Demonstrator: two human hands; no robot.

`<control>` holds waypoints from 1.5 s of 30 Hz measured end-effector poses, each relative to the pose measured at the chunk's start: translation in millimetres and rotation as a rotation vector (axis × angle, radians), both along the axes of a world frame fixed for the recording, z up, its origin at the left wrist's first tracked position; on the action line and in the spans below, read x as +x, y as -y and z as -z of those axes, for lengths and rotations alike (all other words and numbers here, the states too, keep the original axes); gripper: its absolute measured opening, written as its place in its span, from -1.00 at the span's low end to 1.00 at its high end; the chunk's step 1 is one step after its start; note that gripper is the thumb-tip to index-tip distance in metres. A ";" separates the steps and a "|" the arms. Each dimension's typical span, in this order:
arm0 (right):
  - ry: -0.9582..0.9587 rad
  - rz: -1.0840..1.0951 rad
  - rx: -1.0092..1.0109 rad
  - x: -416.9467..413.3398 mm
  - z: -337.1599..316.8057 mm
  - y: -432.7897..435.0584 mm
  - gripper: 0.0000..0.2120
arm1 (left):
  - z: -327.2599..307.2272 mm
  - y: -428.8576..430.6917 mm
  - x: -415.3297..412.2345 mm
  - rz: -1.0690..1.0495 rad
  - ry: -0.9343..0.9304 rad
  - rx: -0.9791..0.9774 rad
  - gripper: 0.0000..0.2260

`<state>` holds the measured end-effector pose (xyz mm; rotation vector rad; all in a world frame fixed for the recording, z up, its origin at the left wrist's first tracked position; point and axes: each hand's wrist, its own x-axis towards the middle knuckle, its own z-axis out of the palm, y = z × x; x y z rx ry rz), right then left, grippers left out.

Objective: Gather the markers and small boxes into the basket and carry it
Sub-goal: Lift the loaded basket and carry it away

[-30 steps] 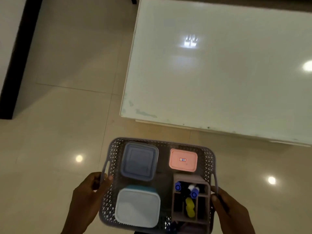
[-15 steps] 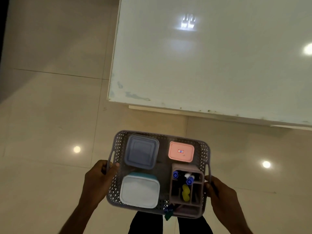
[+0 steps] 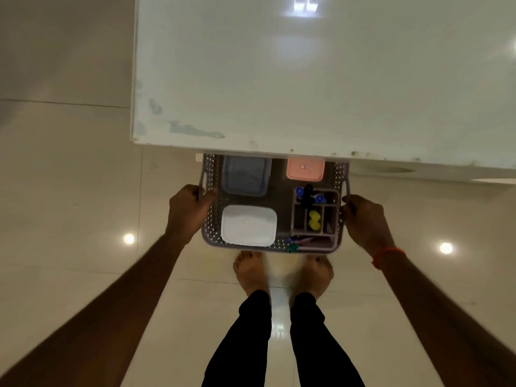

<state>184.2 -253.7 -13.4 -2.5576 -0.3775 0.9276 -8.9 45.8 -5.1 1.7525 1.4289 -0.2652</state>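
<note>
The grey perforated basket [image 3: 210, 219] hangs low in front of me, its far end hidden under the table's near edge. My left hand [image 3: 188, 209] grips its left handle and my right hand [image 3: 365, 219] grips its right handle. Inside lie a grey-blue lidded box [image 3: 245, 177], a pink box [image 3: 305, 170], a white-lidded box [image 3: 248, 226] and a compartment holder [image 3: 332, 216] with blue and black markers [image 3: 308, 194] and yellow ones [image 3: 314, 220]. More markers [image 3: 300, 243] lie at the basket's near edge.
A large white table [image 3: 307, 79] fills the upper view; its near edge sits over the basket's far end. My bare feet [image 3: 251, 270] stand on the glossy tiled floor [image 3: 69, 205] just behind the basket.
The basket has gone down and forward, its far end now under the table edge. My arms have stretched out and the view has tipped down to show my legs and feet.
</note>
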 end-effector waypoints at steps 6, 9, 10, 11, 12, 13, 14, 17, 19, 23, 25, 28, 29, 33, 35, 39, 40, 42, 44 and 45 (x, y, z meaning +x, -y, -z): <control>-0.018 0.012 -0.057 29.9 46.0 -8.8 -0.80 | 34.7 -2.3 20.0 0.097 -0.018 0.041 -0.70; -0.016 0.000 -0.050 38.6 64.9 -14.6 -0.81 | 50.1 -8.9 22.4 0.095 -0.005 0.055 -0.68; -0.012 0.004 -0.043 40.7 72.8 -15.9 -0.81 | 56.0 -11.5 23.7 0.097 -0.007 0.056 -0.67; -0.004 0.006 -0.036 42.5 78.0 -18.4 -0.80 | 60.8 -14.1 26.0 0.104 -0.012 0.058 -0.67; 0.005 0.007 -0.029 44.5 85.4 -19.6 -0.81 | 64.7 -16.9 28.6 0.114 -0.018 0.060 -0.66; 0.008 0.006 -0.040 46.0 89.8 -22.2 -0.81 | 69.3 -20.0 31.5 0.123 -0.019 0.062 -0.66; 0.006 0.015 -0.036 47.8 96.6 -24.0 -0.81 | 74.3 -23.5 34.5 0.130 -0.022 0.061 -0.66; -0.013 0.041 -0.041 50.1 112.1 -30.7 -0.81 | 88.1 -30.9 43.5 0.173 -0.019 0.050 -0.64; -0.017 0.055 -0.058 52.7 122.3 -33.8 -0.81 | 94.4 -35.4 48.4 0.218 -0.018 0.057 -0.63; -0.013 0.043 -0.093 51.1 133.5 -34.8 -0.82 | 106.6 -45.1 50.0 0.237 0.031 0.049 -0.58; -0.026 0.078 -0.071 59.2 130.5 -36.4 -0.82 | 112.2 -46.3 51.2 0.292 0.028 0.069 -0.61; -0.010 0.124 0.054 79.3 136.7 -48.1 -0.87 | 94.5 -67.4 72.8 0.235 0.218 0.023 -0.79; -0.038 0.103 -0.023 78.7 144.3 -46.4 -0.88 | 100.9 -64.2 70.2 0.212 0.308 0.002 -0.75; -0.285 0.392 -0.099 -58.3 251.8 55.8 -0.78 | 196.9 54.9 -20.2 0.006 0.053 -0.073 -0.62; -0.127 0.499 -0.117 -150.0 301.1 95.8 -0.75 | 273.1 156.3 -82.8 -0.052 -0.055 -0.035 -0.68; -0.017 0.554 -0.196 -142.5 284.8 88.3 -0.74 | 295.5 164.1 -93.6 -0.097 -0.169 0.084 -0.75; 0.004 0.585 -0.172 -139.7 285.0 88.2 -0.74 | 295.6 163.7 -90.9 -0.143 -0.168 0.039 -0.76; -0.040 0.625 -0.158 -139.7 282.5 84.6 -0.75 | 295.6 164.6 -89.2 -0.233 -0.129 -0.061 -0.77; -0.089 0.635 -0.096 -142.6 284.5 85.1 -0.77 | 296.5 168.6 -87.5 -0.292 -0.076 -0.117 -0.79; -0.116 0.623 -0.097 -146.2 284.7 79.3 -0.77 | 296.1 169.4 -86.3 -0.296 -0.077 -0.114 -0.79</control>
